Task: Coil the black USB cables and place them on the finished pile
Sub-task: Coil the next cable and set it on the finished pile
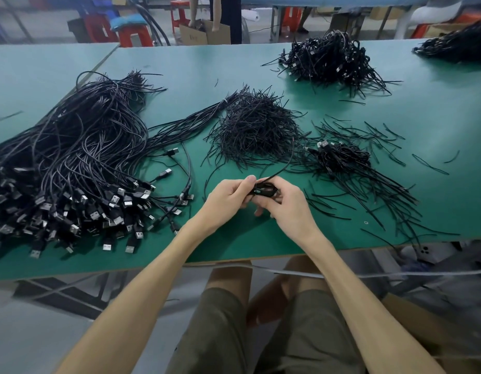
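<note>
Forearms [153, 268] cross the worktop [436, 163] edge | left hand [228, 201] and right hand [287, 209] hold a small coiled cable [263, 188] between them, fingers [249, 181] curled round it | tail [289, 157] arcs free | light, limp, springy — pinch across the loops | likely finished pile [341, 157] near, right

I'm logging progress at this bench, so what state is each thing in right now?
left hand: grips the coiled cable.
right hand: grips the same cable.
coiled cable: wound small, one strand trailing up, not yet on a pile.
loose cables: uncoiled, heaped at left.
ties: loose heap, centre.
finished pile: small, lying right of the hands.
far pile: tangled heap at the table's far side.
</note>
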A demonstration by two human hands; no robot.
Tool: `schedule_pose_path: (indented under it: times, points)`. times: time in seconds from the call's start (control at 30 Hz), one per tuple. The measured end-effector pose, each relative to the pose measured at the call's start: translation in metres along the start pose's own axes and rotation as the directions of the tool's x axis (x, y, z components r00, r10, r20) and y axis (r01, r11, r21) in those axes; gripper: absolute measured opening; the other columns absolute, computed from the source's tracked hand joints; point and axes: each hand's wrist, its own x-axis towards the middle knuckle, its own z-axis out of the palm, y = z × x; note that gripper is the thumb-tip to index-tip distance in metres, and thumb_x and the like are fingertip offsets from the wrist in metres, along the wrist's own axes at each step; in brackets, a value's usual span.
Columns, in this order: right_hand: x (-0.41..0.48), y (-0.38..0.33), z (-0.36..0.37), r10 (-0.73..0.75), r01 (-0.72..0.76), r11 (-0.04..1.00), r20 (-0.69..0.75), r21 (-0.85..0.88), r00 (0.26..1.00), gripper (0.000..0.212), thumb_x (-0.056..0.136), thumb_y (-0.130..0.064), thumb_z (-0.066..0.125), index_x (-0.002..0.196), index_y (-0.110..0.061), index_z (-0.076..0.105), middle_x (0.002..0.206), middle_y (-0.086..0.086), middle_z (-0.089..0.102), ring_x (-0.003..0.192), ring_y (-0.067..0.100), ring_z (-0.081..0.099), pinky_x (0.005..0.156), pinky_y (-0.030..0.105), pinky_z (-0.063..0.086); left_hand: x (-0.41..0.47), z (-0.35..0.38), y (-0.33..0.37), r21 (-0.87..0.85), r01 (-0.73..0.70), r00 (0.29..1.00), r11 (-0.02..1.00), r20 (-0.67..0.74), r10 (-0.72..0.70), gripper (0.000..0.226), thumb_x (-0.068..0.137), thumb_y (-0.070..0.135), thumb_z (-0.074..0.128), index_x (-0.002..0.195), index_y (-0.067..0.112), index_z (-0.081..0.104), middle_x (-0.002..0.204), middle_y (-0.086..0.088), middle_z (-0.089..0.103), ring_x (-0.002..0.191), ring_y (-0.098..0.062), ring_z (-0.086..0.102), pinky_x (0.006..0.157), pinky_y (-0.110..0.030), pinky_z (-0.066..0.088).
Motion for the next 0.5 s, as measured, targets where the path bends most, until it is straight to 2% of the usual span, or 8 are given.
schedule_pose_path:
  times: [0.07, 0.17, 0.23, 0.33, 0.37, 0.4, 0.47, 0.5]
  points:
    - [0.000, 0.000, 0.001, -0.011, 0.011, 1.000, -0.023, -0.013, 1.000, 0.018, 0.088, -0.008, 0.075, 0.101, -0.018, 0.068, 0.082, -0.006, 0.076, 0.061, 0.016, 0.071, 0.055, 0.012, 0.045, -0.001, -0.001, -0.001, -0.006, -0.010, 1.000, 1.000, 0.014, 0.010, 0.057, 0.104, 0.054, 0.040, 0.059, 0.019, 0.047, 0.055, 0.005, 0.045, 0.054, -0.018, 0.035, 0.060, -0.034, 0.029]
    - [0.000, 0.001, 0.001, -0.014, 0.012, 1.000, -0.069, -0.027, 0.997, 0.020, 0.087, 0.000, 0.072, 0.098, -0.016, 0.069, 0.078, -0.008, 0.075, 0.057, 0.016, 0.070, 0.056, 0.014, 0.047, -0.001, 0.002, -0.002, 0.071, -0.040, 0.999, 0.997, 0.002, 0.039, 0.059, 0.103, 0.056, 0.039, 0.070, 0.012, 0.059, 0.059, 0.009, 0.052, 0.055, -0.014, 0.043, 0.062, -0.034, 0.033]
    - [0.000, 0.004, 0.000, 0.002, -0.004, 1.000, -0.100, -0.020, 0.995, 0.020, 0.086, 0.002, 0.071, 0.096, -0.015, 0.069, 0.076, -0.007, 0.074, 0.056, 0.017, 0.069, 0.059, 0.018, 0.050, -0.001, 0.004, -0.002, 0.081, -0.056, 0.997, 0.995, -0.046, 0.059, 0.047, 0.104, 0.053, 0.044, 0.081, 0.016, 0.062, 0.062, 0.011, 0.055, 0.056, -0.011, 0.045, 0.061, -0.034, 0.037]
    - [0.001, 0.006, -0.003, 0.027, -0.021, 0.999, -0.124, 0.044, 0.992, 0.019, 0.087, 0.002, 0.071, 0.098, -0.013, 0.068, 0.072, -0.001, 0.072, 0.056, 0.021, 0.069, 0.058, 0.020, 0.048, -0.001, 0.003, -0.002, -0.073, -0.096, 0.993, 0.993, -0.082, 0.090, 0.016, 0.104, 0.038, 0.055, 0.109, 0.025, 0.062, 0.074, 0.013, 0.058, 0.055, -0.013, 0.053, 0.050, -0.033, 0.044]
    - [0.000, 0.006, -0.004, 0.041, -0.030, 0.996, -0.130, 0.086, 0.991, 0.019, 0.089, 0.001, 0.070, 0.099, -0.013, 0.067, 0.073, 0.001, 0.072, 0.056, 0.022, 0.068, 0.056, 0.020, 0.047, -0.002, 0.003, -0.001, -0.102, -0.131, 0.990, 0.986, -0.073, 0.124, 0.017, 0.103, 0.033, 0.058, 0.119, 0.029, 0.061, 0.082, 0.015, 0.059, 0.058, -0.016, 0.058, 0.049, -0.033, 0.048]
    - [0.000, 0.007, -0.006, 0.058, -0.041, 0.991, -0.133, 0.125, 0.989, 0.018, 0.090, 0.001, 0.070, 0.100, -0.014, 0.067, 0.076, 0.001, 0.073, 0.056, 0.021, 0.067, 0.055, 0.022, 0.047, -0.004, 0.004, -0.001, -0.072, -0.183, 0.982, 0.981, -0.062, 0.178, 0.025, 0.102, 0.028, 0.061, 0.126, 0.033, 0.060, 0.092, 0.018, 0.059, 0.066, -0.016, 0.063, 0.053, -0.030, 0.051]
    - [-0.001, 0.009, -0.007, 0.080, -0.059, 0.984, -0.125, 0.165, 0.989, 0.019, 0.092, -0.001, 0.068, 0.101, -0.018, 0.066, 0.078, -0.001, 0.074, 0.057, 0.019, 0.066, 0.054, 0.026, 0.048, -0.006, 0.006, -0.005, 0.119, -0.299, 0.953, 0.947, -0.021, 0.304, 0.041, 0.099, 0.023, 0.064, 0.136, 0.037, 0.056, 0.109, 0.022, 0.056, 0.085, -0.007, 0.061, 0.069, -0.017, 0.049]
    - [-0.001, 0.011, -0.007, 0.087, -0.066, 0.983, -0.116, 0.170, 0.989, 0.020, 0.093, -0.001, 0.068, 0.101, -0.019, 0.066, 0.078, -0.002, 0.074, 0.057, 0.019, 0.066, 0.054, 0.027, 0.048, -0.007, 0.008, -0.008, 0.216, -0.333, 0.940, 0.918, 0.003, 0.340, 0.044, 0.099, 0.023, 0.064, 0.139, 0.038, 0.053, 0.112, 0.022, 0.055, 0.092, -0.006, 0.059, 0.075, -0.017, 0.048]
